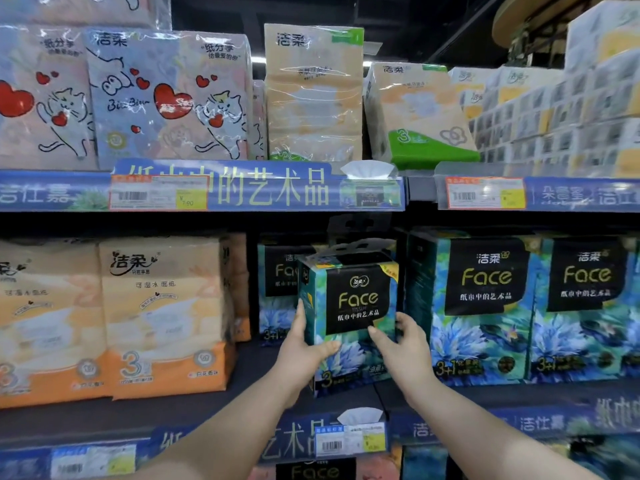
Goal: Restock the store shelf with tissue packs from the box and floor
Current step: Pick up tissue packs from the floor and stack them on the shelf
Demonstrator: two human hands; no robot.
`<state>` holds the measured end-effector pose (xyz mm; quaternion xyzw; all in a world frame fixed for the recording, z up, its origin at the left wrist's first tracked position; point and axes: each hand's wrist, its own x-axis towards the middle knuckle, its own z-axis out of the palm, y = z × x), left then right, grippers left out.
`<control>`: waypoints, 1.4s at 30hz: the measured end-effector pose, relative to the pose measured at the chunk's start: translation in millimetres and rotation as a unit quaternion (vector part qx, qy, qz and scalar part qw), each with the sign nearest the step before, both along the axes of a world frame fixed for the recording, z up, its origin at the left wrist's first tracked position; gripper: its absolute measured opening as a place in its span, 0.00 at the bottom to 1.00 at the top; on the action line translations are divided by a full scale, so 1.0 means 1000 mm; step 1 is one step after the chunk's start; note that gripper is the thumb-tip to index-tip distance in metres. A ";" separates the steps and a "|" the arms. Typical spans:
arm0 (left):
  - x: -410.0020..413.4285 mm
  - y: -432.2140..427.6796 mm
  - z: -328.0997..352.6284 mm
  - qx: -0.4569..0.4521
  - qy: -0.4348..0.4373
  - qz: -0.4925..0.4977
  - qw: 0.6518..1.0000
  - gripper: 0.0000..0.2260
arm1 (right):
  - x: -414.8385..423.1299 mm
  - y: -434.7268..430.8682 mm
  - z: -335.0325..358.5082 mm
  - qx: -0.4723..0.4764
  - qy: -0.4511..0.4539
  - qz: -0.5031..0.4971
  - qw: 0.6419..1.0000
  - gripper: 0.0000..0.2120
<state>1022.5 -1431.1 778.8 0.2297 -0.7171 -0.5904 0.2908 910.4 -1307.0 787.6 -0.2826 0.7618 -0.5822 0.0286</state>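
Note:
A teal and black "Face" tissue pack [356, 299] is held in front of the middle shelf [194, 407], tilted a little. My left hand [304, 351] grips its lower left edge, thumb on the front. My right hand [401, 341] holds its lower right corner. Behind it stands another Face pack [277, 271], partly hidden. The pack's base is over the dark shelf board; I cannot tell whether it touches.
Larger Face packs [485, 306] stand right of the held pack. Orange tissue packs [162, 313] fill the left of this shelf, with a bare gap between. The upper shelf holds cat-print packs [166, 95] and beige packs [311, 91]. Price rails [256, 188] edge each shelf.

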 end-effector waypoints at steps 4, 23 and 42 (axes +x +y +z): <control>-0.018 -0.003 -0.002 0.014 -0.003 -0.022 1.000 0.47 | -0.001 0.013 0.002 0.032 0.092 -0.022 0.995 0.32; -0.056 -0.005 0.009 -0.028 -0.044 0.005 0.999 0.43 | -0.006 0.019 -0.003 0.309 0.371 0.016 0.875 0.29; -0.067 -0.011 0.011 -0.076 -0.108 0.004 0.991 0.43 | -0.019 0.012 0.003 0.286 0.337 0.015 0.897 0.31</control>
